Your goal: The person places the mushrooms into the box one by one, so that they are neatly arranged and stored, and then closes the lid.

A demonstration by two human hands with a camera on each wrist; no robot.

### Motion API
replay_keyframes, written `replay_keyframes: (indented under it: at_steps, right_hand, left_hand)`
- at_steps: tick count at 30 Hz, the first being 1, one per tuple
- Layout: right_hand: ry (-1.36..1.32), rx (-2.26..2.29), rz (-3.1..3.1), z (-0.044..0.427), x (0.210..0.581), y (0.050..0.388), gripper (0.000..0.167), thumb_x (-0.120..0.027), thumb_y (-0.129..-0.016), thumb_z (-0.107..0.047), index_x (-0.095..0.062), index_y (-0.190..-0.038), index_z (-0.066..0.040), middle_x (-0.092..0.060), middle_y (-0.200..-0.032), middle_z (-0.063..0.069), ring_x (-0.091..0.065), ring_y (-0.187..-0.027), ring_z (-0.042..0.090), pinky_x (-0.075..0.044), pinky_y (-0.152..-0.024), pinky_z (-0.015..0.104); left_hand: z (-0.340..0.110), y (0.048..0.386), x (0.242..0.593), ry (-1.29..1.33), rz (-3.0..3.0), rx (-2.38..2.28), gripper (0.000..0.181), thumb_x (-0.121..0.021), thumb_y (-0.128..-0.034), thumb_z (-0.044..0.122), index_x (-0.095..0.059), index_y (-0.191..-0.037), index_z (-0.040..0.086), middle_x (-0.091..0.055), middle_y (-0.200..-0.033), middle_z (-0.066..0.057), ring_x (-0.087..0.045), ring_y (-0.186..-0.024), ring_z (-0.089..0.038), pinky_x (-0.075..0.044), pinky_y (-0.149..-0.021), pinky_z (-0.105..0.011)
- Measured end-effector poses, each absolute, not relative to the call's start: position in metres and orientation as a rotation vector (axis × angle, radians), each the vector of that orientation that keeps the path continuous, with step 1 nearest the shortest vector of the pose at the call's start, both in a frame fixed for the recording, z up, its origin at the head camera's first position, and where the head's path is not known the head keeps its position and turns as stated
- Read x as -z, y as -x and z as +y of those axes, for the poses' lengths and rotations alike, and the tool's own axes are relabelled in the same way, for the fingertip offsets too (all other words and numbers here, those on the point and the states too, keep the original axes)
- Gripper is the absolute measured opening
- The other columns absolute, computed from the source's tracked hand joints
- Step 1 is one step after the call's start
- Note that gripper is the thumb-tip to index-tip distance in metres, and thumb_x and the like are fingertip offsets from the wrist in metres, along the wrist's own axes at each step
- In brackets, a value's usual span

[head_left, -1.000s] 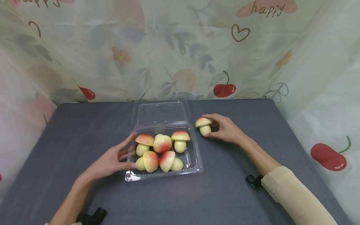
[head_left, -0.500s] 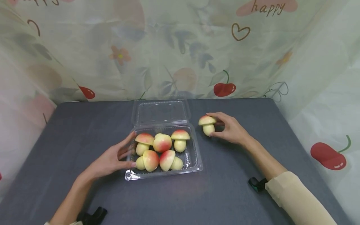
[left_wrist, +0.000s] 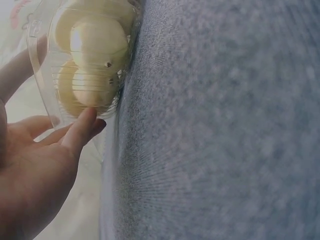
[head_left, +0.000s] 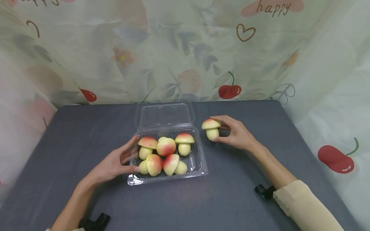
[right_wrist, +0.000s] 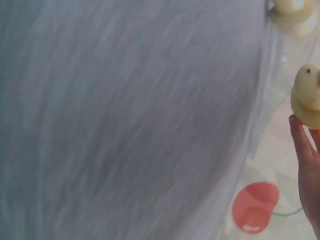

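Observation:
My right hand (head_left: 235,133) pinches a mushroom-shaped piece (head_left: 212,130) by its right side, with thumb at the stem and fingers at the cap. It has a red-tinged cap and pale yellow stem, and is upright to the right of the clear plastic box (head_left: 199,166). Several similar mushrooms (head_left: 166,147) lie inside that box. At the box's left side rests my left hand (head_left: 112,162), thumb and fingers spread and touching the wall. In the left wrist view, its extended fingers (left_wrist: 82,127) meet the ribbed plastic. The right wrist view shows the held mushroom (right_wrist: 306,95) only partly.
The box's clear lid (head_left: 166,115) is folded back toward the rear. A dark grey cloth (head_left: 185,205) covers the table. Printed curtains (head_left: 185,48) stand behind and at both sides. Black straps (head_left: 264,192) sit on the wrists.
The right hand, still pinching the mushroom, has moved a little right and then slightly back left. The left hand and the box stay where they were.

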State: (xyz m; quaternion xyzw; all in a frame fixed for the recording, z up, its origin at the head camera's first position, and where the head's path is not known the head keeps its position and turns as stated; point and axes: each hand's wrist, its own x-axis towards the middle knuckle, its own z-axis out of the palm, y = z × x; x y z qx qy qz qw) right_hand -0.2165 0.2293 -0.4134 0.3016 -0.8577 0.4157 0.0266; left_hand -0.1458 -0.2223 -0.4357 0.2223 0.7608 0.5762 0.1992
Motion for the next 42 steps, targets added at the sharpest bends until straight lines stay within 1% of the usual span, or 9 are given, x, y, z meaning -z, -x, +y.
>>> replay_keyframes:
  at_steps: [4, 7, 11, 13, 19, 24, 32, 42]
  right_hand:
    - [-1.021, -1.285, -2.596, 0.221, 0.405, 0.211, 0.074, -0.086, -0.076, -0.006, -0.054, -0.142, -0.011, -0.057, -0.133, 0.005, -0.058, -0.119, 0.021, -0.052, -0.098, 0.042]
    - [-1.084, -1.272, -2.566, 0.215, 0.4, 0.207, 0.073, -0.087, -0.077, -0.011, -0.054, -0.142, -0.015, -0.056, -0.134, 0.001, -0.058, -0.119, 0.016, -0.051, -0.099, 0.034]
    - [-1.129, -1.273, -2.554, 0.211, 0.396, 0.201, 0.073, -0.087, -0.078, -0.014, -0.053, -0.143, -0.017, -0.055, -0.135, -0.001, -0.057, -0.12, 0.015, -0.05, -0.099, 0.027]
    - [-1.141, -1.27, -2.556, 0.209, 0.394, 0.198, 0.074, -0.087, -0.078, -0.014, -0.053, -0.143, -0.017, -0.055, -0.136, -0.001, -0.057, -0.12, 0.014, -0.05, -0.099, 0.026]
    - [-1.172, -1.265, -2.544, 0.204, 0.39, 0.192, 0.074, -0.088, -0.076, -0.015, -0.053, -0.142, -0.015, -0.055, -0.136, 0.0, -0.057, -0.121, 0.015, -0.051, -0.099, 0.028]
    - [-1.203, -1.283, -2.514, 0.2, 0.388, 0.187, 0.072, -0.088, -0.077, -0.013, -0.055, -0.141, -0.014, -0.056, -0.135, 0.0, -0.057, -0.12, 0.015, -0.051, -0.098, 0.03]
    - [-1.243, -1.296, -2.492, 0.191, 0.392, 0.182, 0.071, -0.088, -0.077, -0.014, -0.054, -0.14, -0.014, -0.056, -0.134, 0.0, -0.057, -0.119, 0.014, -0.051, -0.098, 0.028]
    - [-1.335, -1.256, -2.507, 0.179, 0.397, 0.177, 0.07, -0.088, -0.076, -0.019, -0.055, -0.138, -0.014, -0.056, -0.134, -0.002, -0.055, -0.12, 0.013, -0.051, -0.097, 0.029]
  left_hand:
    - [-0.223, 0.145, 0.435, -0.612, 2.124, -1.621, 0.104, -0.076, -0.0881, 0.01, -0.002, -0.16, 0.013, -0.002, -0.166, -0.012, -0.023, -0.145, -0.041, -0.048, -0.097, -0.021]
    - [-0.222, 0.145, 0.434, -0.61, 2.123, -1.621, 0.104, -0.076, -0.0883, 0.01, -0.002, -0.16, 0.013, -0.002, -0.166, -0.012, -0.023, -0.145, -0.041, -0.048, -0.097, -0.021]
    - [-0.221, 0.144, 0.434, -0.607, 2.119, -1.617, 0.104, -0.076, -0.0882, 0.01, -0.002, -0.16, 0.013, -0.002, -0.166, -0.012, -0.024, -0.145, -0.04, -0.048, -0.097, -0.021]
    - [-0.221, 0.145, 0.434, -0.606, 2.12, -1.617, 0.104, -0.076, -0.088, 0.01, -0.002, -0.16, 0.013, -0.002, -0.166, -0.011, -0.024, -0.145, -0.04, -0.048, -0.097, -0.02]
    - [-0.222, 0.145, 0.435, -0.604, 2.122, -1.617, 0.104, -0.077, -0.0876, 0.01, -0.002, -0.16, 0.013, -0.002, -0.166, -0.012, -0.024, -0.144, -0.04, -0.048, -0.097, -0.02]
    - [-0.222, 0.145, 0.436, -0.601, 2.126, -1.613, 0.105, -0.077, -0.0875, 0.011, -0.002, -0.16, 0.013, -0.002, -0.166, -0.012, -0.025, -0.144, -0.041, -0.048, -0.097, -0.02]
    - [-0.222, 0.144, 0.436, -0.602, 2.129, -1.611, 0.105, -0.077, -0.0873, 0.011, -0.002, -0.16, 0.013, -0.001, -0.166, -0.012, -0.025, -0.144, -0.041, -0.048, -0.097, -0.02]
    - [-0.221, 0.144, 0.434, -0.591, 2.15, -1.585, 0.105, -0.078, -0.087, 0.012, -0.002, -0.16, 0.013, -0.002, -0.166, -0.012, -0.026, -0.144, -0.04, -0.047, -0.098, -0.021]
